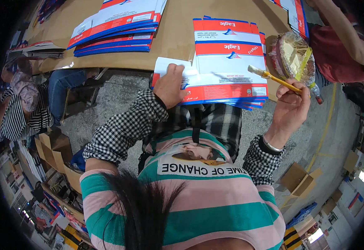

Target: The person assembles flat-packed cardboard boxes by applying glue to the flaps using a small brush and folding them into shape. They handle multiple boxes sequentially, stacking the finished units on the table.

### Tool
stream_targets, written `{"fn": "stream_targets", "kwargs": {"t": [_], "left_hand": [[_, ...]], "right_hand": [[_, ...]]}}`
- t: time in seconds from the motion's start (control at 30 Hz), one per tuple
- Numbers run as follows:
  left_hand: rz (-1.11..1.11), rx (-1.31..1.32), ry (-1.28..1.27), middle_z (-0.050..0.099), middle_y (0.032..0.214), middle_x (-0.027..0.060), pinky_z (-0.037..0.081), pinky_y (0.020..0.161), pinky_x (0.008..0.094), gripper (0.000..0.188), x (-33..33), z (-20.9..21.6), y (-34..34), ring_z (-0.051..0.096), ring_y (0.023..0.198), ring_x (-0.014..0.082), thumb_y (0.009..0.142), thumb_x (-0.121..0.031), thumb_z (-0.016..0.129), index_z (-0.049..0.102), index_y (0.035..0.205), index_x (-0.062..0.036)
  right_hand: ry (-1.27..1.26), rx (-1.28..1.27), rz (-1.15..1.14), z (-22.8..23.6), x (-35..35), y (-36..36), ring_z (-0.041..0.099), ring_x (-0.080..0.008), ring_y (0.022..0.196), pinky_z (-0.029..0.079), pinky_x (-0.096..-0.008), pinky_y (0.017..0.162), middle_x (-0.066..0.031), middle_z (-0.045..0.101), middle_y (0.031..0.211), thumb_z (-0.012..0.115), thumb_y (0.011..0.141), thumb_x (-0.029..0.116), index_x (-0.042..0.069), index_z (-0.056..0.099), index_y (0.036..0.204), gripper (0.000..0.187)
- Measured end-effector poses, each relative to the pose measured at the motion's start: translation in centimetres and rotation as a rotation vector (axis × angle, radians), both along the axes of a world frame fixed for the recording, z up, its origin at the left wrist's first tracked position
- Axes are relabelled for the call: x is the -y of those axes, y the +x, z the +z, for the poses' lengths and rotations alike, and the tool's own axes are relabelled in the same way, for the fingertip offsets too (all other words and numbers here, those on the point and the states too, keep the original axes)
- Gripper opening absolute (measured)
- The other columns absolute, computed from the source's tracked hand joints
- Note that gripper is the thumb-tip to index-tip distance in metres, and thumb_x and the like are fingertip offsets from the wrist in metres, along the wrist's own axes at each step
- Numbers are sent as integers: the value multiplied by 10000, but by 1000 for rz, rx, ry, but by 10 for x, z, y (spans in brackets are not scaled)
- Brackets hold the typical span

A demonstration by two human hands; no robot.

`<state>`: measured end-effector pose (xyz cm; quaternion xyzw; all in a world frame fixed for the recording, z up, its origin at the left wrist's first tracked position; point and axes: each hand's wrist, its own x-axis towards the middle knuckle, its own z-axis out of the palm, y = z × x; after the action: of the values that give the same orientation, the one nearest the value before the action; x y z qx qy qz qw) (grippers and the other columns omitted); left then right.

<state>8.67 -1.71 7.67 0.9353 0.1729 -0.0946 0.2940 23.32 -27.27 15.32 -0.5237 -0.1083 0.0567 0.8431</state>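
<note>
My right hand [289, 107] grips a brush [278, 80] by its yellow handle, the pale bristles tilted up and left over the flat carton sheets. In front of me a pile of flat printed carton sheets [227, 62], red, white and blue, overhangs the table's near edge. My left hand [170, 86] is closed, its bent fingers pressed on a narrower carton sheet [159, 66] with a white flap, at the pile's left side. Right of the pile stands a plastic-lined bowl [277, 50] of pale paste, with a yellow strip across it.
Thick stacks of flat cartons [115, 37] lie at the far left of the brown table [177, 41]. A person in a red top [336, 50] works at the right. Another in striped clothing [27, 104] is at the left. Cardboard boxes [301, 181] stand on the floor.
</note>
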Motion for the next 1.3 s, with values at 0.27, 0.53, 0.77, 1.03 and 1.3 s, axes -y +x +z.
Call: {"fn": "stream_targets", "kwargs": {"t": [0.27,0.53,0.77,1.03,1.3], "left_hand": [[-20,-50,-28,458,1150,175,482,849,408,648,-2,0,5,560,1003,356,663,-130,782,446,1204,-13],[19,-122,73,499,1095,190,482,807,414,516,11,13,9,571,939,365,746,-194,687,481,1191,-36],[3,44,190,478,1100,179,351,919,450,802,46,20,-23,446,1094,351,614,-400,802,478,1214,22],[-144,-72,114,505,1073,166,457,792,440,467,13,15,-8,545,984,352,682,-215,756,498,1020,-21],[-72,-129,104,615,792,215,481,688,485,164,5,17,12,600,769,414,817,-87,560,477,938,-13]], "right_hand": [[30,-41,23,-5,-2,-2,585,-201,676,474,-317,620,-210,605,925,405,951,250,-25,553,904,316],[-16,-112,71,-16,-14,-5,582,-214,666,476,-328,611,-208,594,884,381,962,217,-36,529,924,295],[-27,-146,97,-28,-15,-4,582,-222,661,479,-331,605,-211,592,875,366,966,208,-43,523,918,300],[13,-114,97,-21,-13,-3,570,-218,653,478,-328,606,-214,586,879,367,963,216,-41,520,916,303],[28,-117,107,-18,-13,-4,570,-215,662,476,-328,605,-217,588,893,373,960,210,-35,523,921,290]]}}
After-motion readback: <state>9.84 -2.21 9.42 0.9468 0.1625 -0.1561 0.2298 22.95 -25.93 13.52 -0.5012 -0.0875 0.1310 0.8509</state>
